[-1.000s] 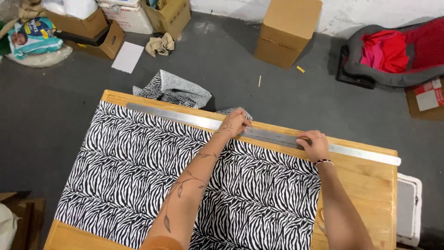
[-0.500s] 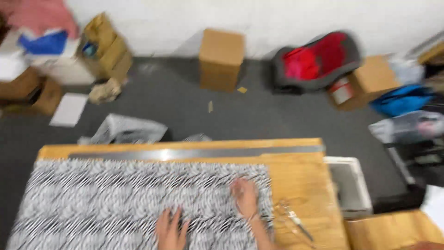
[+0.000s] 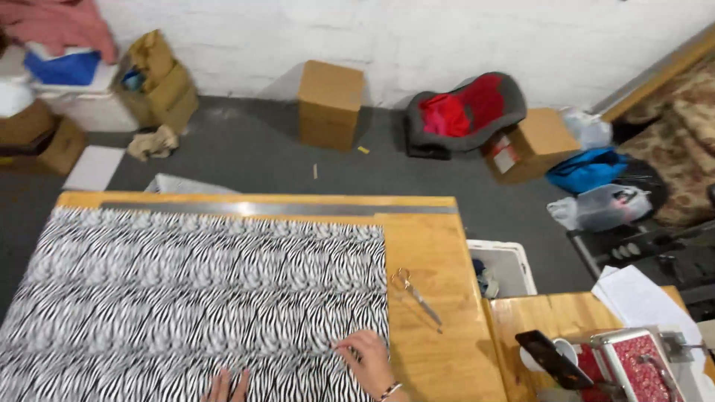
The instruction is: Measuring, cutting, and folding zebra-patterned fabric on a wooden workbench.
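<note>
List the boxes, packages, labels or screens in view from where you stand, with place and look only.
Plain brown cardboard box: upright against the white wall, closed.
Brown cardboard box with a red-and-white label: floor, right of the red-and-grey cushion, tilted.
Open brown cardboard box: far left, flaps up.
Dark flat phone: side table at lower right, screen dark.
Right hand: on the zebra-print fabric.

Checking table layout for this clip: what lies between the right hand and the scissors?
In the head view, only bare wooden tabletop separates the right hand, resting on the zebra-print fabric edge, from the scissors.
</note>
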